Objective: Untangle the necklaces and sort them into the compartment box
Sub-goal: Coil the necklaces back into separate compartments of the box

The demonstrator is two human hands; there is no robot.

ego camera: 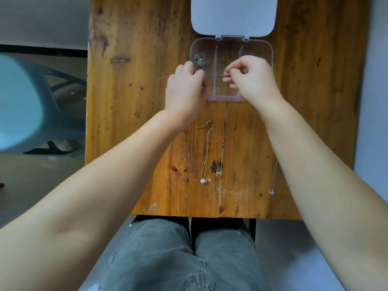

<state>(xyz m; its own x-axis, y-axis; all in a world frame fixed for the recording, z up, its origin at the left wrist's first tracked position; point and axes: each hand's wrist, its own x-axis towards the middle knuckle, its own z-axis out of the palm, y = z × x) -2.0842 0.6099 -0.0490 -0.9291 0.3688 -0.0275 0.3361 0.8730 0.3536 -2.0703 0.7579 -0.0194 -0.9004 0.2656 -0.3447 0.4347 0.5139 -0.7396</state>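
A clear compartment box [231, 98] lies on the wooden table with its white lid [233, 15] folded back. A dark silver necklace [201, 61] sits bunched in the far left compartment. My left hand [185, 91] hovers over the box's near left corner with curled fingers; small gold glints of a thin chain [203, 87] show at its fingertips. My right hand [253, 77] is over the middle and right compartments, thumb and forefinger pinched, with nothing visible between them. A gold necklace with a flower pendant [206, 152] lies stretched out on the table below the box.
Another thin necklace with a small pendant [272, 186] lies near the table's right edge, partly under my right forearm. A teal chair [31, 106] stands left of the table. My knees are under the near edge [210, 217].
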